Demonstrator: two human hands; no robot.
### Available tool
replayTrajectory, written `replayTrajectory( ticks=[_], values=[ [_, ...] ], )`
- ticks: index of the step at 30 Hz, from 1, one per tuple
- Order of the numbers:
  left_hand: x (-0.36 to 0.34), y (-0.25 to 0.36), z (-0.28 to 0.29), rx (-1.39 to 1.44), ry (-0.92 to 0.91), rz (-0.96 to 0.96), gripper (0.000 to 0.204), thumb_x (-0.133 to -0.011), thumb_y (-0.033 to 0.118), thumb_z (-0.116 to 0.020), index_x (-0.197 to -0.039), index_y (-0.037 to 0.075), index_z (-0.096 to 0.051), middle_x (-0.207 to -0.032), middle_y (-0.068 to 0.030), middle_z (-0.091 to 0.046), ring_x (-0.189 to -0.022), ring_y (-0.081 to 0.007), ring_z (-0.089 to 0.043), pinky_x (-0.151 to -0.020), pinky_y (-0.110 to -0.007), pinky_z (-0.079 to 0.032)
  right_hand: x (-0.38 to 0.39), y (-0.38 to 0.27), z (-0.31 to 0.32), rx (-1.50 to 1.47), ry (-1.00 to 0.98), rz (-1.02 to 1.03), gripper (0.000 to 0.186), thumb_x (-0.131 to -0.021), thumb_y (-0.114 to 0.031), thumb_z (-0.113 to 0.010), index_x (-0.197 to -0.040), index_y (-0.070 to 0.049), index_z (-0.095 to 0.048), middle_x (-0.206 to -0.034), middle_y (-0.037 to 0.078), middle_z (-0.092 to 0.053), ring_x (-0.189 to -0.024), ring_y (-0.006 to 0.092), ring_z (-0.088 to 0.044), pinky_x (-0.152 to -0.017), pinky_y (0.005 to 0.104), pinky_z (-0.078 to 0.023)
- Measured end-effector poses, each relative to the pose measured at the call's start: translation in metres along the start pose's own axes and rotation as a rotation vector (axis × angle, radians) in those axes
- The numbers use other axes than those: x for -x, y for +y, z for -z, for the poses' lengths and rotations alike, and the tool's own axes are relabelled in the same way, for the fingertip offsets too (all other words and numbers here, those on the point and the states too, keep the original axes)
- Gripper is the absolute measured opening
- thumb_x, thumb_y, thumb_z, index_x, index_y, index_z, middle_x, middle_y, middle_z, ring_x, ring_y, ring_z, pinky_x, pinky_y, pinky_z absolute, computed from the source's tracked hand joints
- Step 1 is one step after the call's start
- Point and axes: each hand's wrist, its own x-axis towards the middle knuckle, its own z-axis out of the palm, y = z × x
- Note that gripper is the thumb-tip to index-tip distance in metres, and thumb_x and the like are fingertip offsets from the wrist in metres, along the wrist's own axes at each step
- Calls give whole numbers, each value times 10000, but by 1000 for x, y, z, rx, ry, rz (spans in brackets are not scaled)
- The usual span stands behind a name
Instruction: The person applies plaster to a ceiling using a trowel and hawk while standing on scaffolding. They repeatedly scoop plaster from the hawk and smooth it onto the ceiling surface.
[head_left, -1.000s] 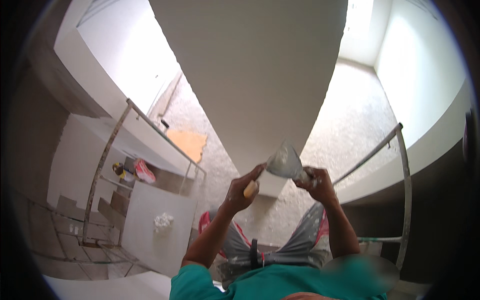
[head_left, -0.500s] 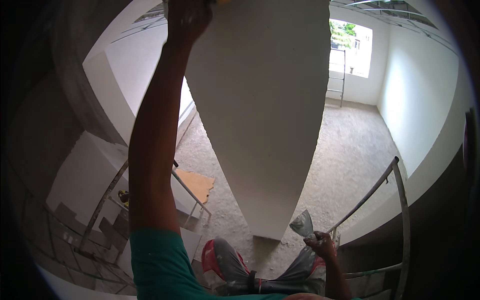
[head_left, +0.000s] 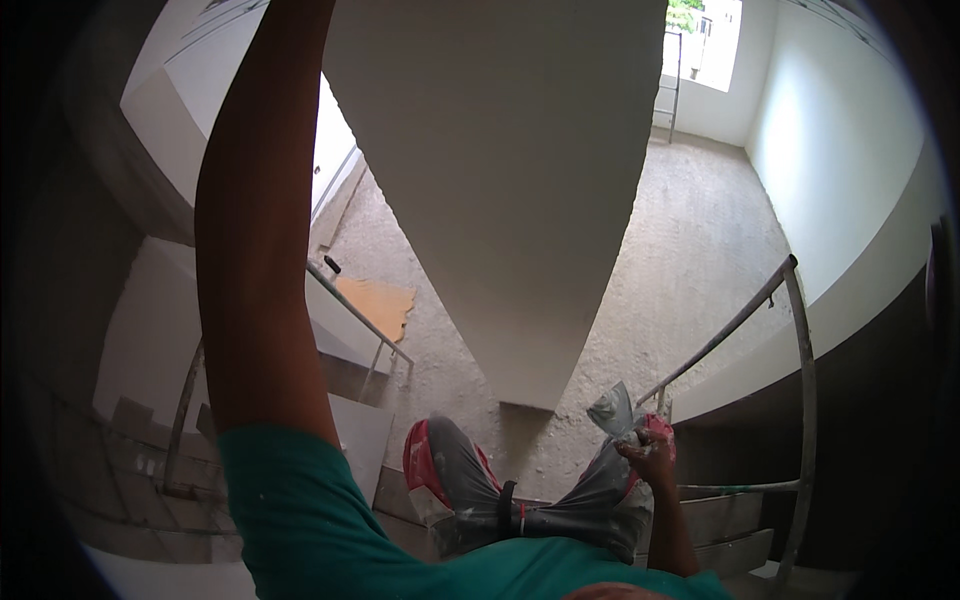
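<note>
My right hand is closed around the handle of a putty knife, low on the right beside my thigh. Its wide blade points up and is smeared with pale compound. My left arm reaches up past the top edge along the left side of a pale plastered column, so the left hand is out of sight. The column stands straight in front of me, its side edges rough.
Scaffold rails rise at my right and left. Below lie a dusty floor and a torn piece of tan board. A metal ladder frame stands by the far window. White wall runs along the right.
The view has tilted lower, and my left hand has gone out past the top edge. My left arm sits farther left in the picture. My right hand still holds the putty knife.
</note>
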Motion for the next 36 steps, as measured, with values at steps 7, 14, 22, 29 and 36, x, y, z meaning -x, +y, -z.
replayTrajectory(
  ticks=[7,14,22,29,36],
  values=[
    [139,76,9,15,-232,135,597,-741,13,-519,-1319,132,-426,-1324,-118,-466,-1209,-318,-441,-987,-583,-287,-16,13,-1,122,-65,-130,529,-634,-191,-824,-1038,66,-598,-939,131,-627,-800,168,-601,-706,283,-497],
    [283,144,1,136,-363,187,778,-607,41,-617,-1338,205,-406,-1364,-69,-408,-1253,-334,-361,-994,-579,-223,-16,-4,-2,-6,-90,-161,495,-639,-156,-814,-1005,90,-588,-894,114,-630,-737,152,-594,-672,276,-486],
    [447,209,-6,246,-599,237,715,-656,-7,-594,-1324,181,-422,-1349,-79,-412,-1256,-381,-332,-1002,-606,-168,-24,24,-10,-79,-58,-25,344,-666,-140,-784,-892,65,-624,-759,72,-625,-706,121,-577,-651,268,-469],
    [471,241,66,820,-467,1022,456,-721,-39,-569,-1168,52,-541,-1181,-110,-553,-1057,-279,-547,-937,-399,-412,-34,-80,-18,-1,-65,14,189,-714,-127,-724,-799,8,-621,-680,52,-606,-626,107,-535,-572,269,-427],
    [445,269,162,1594,88,2055,460,-716,-77,-598,-1141,24,-451,-972,-53,-543,-886,-155,-558,-798,-283,-473,-81,-99,-58,-97,-183,168,218,-698,-93,-720,-835,43,-619,-678,89,-606,-613,120,-533,-579,279,-439]
  ],
)
